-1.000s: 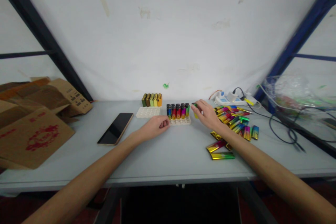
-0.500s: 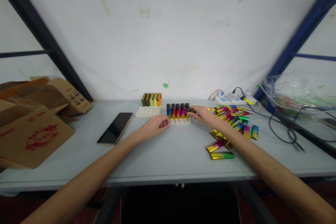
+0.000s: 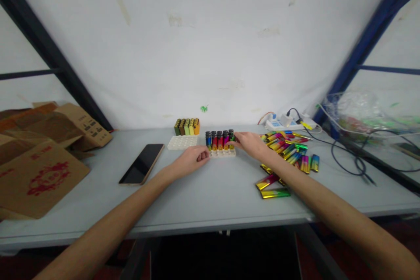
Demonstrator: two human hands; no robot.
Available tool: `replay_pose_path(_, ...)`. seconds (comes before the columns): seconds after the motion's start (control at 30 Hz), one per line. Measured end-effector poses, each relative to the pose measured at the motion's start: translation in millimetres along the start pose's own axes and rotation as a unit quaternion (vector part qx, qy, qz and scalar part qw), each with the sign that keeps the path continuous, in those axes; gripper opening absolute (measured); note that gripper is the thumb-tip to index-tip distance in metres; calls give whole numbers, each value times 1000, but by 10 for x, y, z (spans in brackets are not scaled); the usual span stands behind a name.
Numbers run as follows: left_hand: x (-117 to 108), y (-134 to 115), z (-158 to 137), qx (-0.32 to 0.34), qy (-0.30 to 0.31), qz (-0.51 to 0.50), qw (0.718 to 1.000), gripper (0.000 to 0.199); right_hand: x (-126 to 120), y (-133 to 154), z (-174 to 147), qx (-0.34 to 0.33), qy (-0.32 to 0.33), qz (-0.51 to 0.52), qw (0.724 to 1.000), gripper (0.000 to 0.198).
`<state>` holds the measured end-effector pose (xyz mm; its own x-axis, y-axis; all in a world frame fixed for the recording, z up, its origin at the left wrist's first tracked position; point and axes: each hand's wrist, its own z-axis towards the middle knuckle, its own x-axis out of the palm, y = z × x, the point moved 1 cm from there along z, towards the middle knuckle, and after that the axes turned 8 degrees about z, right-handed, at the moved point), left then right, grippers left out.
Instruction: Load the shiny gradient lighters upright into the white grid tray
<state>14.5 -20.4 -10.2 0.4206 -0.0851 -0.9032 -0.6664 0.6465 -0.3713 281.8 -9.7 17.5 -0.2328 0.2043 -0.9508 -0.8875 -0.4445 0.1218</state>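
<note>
A white tray with holes (image 3: 223, 154) holds rows of upright black-topped lighters (image 3: 214, 142), shiny in blue, red and purple fading to gold; holes in its front rows are bare. My left hand (image 3: 193, 158), fingers curled, is at the tray's left front corner and seems to grip it. At the right end of the row, my right hand (image 3: 249, 142) pinches a green-gold lighter (image 3: 231, 138) standing in line with the others. My fingers hide part of it. To the right lies a loose pile of shiny multicoloured lighter-shaped pieces (image 3: 290, 151), partly behind my right forearm.
Behind my left hand are a second white holed tray (image 3: 182, 142) and a block of green, yellow and orange lighters (image 3: 187, 127). A phone (image 3: 142, 164) and cardboard boxes (image 3: 46, 170) lie left. A power strip (image 3: 285, 121), black cable (image 3: 349, 168) and plastic bag (image 3: 357, 111) are right.
The lighter in my right hand has gone from tilted beside the row to upright at its right end. My left hand stays by the tray. The view has shifted slightly.
</note>
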Motion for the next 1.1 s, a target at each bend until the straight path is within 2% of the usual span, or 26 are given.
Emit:
replay_pose_path(0.2, 15, 34, -3, 6, -5, 7, 1000, 14, 126, -179, -23, -40, 19, 60, 997, 58)
replay_pose_path(0.37, -2, -9, -3, 8, -1, 0, 1000, 12, -1, -341, -28, -48, -17, 106, 993, 57)
replay_pose_path(0.47, -7, -20, -7, 10, -4, -6, 1000, 12, -90, -593, -33, -32, -21, 117, 992, 48)
replay_pose_path(0.57, 1, -12, -9, 16, -6, 2, 1000, 12, -78, -928, -58, -22, -11, 84, 996, 35)
replay_pose_path(0.7, 20, 10, -9, 15, -7, 1, 1000, 13, 18, -1224, -72, 1, 16, 57, 998, 37)
replay_pose_path(0.8, 25, 17, -10, 15, -8, 0, 1000, 13, 58, -1205, -41, -19, 53, 84, 995, 32)
replay_pose_path(0.93, 8, -5, -10, 20, -9, 3, 1000, 12, 44, -1040, -10, -29, 49, 90, 994, 30)
replay_pose_path(1.1, -12, -40, -7, 10, -2, 3, 1000, 12, -65, -1040, -97, -37, 80, 101, 991, 45)
